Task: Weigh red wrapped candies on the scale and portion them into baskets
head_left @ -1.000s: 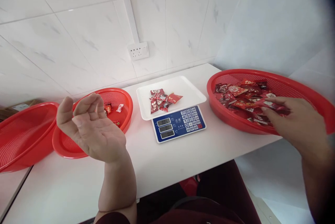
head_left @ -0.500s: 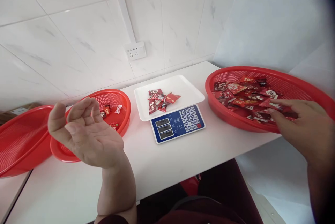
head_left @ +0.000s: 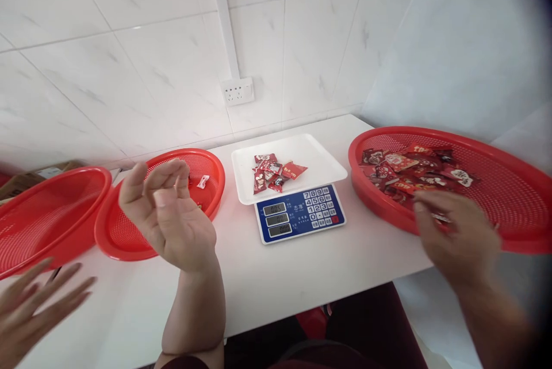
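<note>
My left hand is raised palm up over the small red basket, fingers curled loosely and apart, with nothing in it. My right hand is at the near rim of the large red basket, thumb and fingers drawn together and blurred; I cannot make out what they hold. Red wrapped candies lie heaped in that basket. Between the hands stands a blue scale with lit number displays. Several red candies rest on its white tray.
Another person's hand reaches in at the lower left, fingers spread. An empty red basket is at the far left, near a cardboard box. A wall socket is behind the scale on the tiled wall.
My right hand has moved left and down from the candies to the basket's near side. Another person's hand has appeared at lower left. The view has shifted slightly.
</note>
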Demonstrator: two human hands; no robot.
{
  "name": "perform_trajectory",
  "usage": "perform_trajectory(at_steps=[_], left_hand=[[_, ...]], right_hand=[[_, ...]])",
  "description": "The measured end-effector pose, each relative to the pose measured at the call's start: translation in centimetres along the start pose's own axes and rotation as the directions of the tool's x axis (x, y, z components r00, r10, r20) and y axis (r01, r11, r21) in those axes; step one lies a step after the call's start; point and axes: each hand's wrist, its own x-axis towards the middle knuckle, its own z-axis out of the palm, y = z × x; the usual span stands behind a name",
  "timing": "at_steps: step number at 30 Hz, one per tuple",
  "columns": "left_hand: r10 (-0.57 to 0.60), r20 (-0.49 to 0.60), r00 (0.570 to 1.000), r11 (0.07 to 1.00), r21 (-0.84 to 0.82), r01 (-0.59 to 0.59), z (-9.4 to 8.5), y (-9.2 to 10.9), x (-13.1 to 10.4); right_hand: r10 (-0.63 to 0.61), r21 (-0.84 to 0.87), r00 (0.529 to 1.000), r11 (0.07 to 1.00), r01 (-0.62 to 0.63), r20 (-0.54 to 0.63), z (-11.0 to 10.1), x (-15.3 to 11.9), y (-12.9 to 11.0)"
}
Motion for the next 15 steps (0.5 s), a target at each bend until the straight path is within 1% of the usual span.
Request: perform_trajectory(at_steps=[1,2,3,4,5,6,7,8,9,10,11,12,13,14,15], left_hand=[[-0.006,0.043,0.999,1.000,0.030,0.005,0.1,0.0,-0.1],[-0.016,0.111,0.994,0.995,0.095,0.006,0.1,0.1,-0.3],[-0.033,0.189,0.981,0.982,0.188,-0.003,-0.2,0.2,-0.6],[-0.056,0.257,0.965,0.956,0.292,-0.022,-0.9,0.4,-1.0],[-0.080,0.298,0.951,0.920,0.389,-0.045,-1.9,0.6,-1.5],[-0.102,0.324,0.941,0.870,0.488,-0.073,-3.4,0.7,-2.1],[-0.101,0.306,0.947,0.848,0.525,-0.079,-5.3,0.9,-2.7],[-0.099,0.282,0.954,0.818,0.569,-0.083,-7.5,0.9,-3.3],[-0.116,0.298,0.948,0.748,0.654,-0.114,-9.8,0.8,-3.8],[-0.159,0.323,0.933,0.682,0.719,-0.133,-12.2,0.6,-4.2],[-0.215,0.327,0.920,0.619,0.774,-0.131,-14.3,0.2,-4.4],[-0.270,0.302,0.914,0.543,0.832,-0.114,-16.1,-0.2,-4.5],[-0.316,0.267,0.911,0.455,0.885,-0.102,-17.4,-0.9,-4.3],[-0.358,0.230,0.905,0.358,0.929,-0.095,-18.3,-1.6,-4.0],[-0.398,0.197,0.896,0.266,0.959,-0.093,-18.7,-2.5,-3.6]], right_hand=[[-0.004,0.079,0.994,0.997,-0.005,0.106,0.7,-1.1,-0.7],[0.004,0.146,0.970,0.988,-0.041,0.244,1.5,-2.3,-1.3],[-0.011,0.200,0.911,0.977,-0.079,0.413,2.4,-3.6,-1.9],[-0.040,0.251,0.840,0.961,-0.117,0.542,3.1,-4.8,-2.4],[-0.081,0.299,0.777,0.944,-0.142,0.624,3.8,-5.8,-2.9],[-0.126,0.341,0.723,0.926,-0.159,0.680,4.4,-6.7,-3.3],[-0.170,0.380,0.682,0.909,-0.171,0.712,4.8,-7.4,-3.7],[-0.200,0.410,0.657,0.894,-0.180,0.727,5.1,-7.8,-4.0],[-0.217,0.429,0.643,0.883,-0.193,0.735,5.3,-8.1,-4.1],[-0.217,0.438,0.638,0.874,-0.209,0.739,5.3,-8.2,-4.2],[-0.203,0.439,0.641,0.868,-0.232,0.740,5.3,-8.2,-4.1],[-0.181,0.436,0.648,0.862,-0.257,0.740,5.3,-8.2,-4.0],[-0.161,0.434,0.653,0.856,-0.280,0.740,5.3,-8.2,-3.9],[-0.150,0.434,0.654,0.851,-0.296,0.741,5.4,-8.1,-3.7],[-0.147,0.434,0.652,0.848,-0.304,0.744,5.4,-8.1,-3.6]])
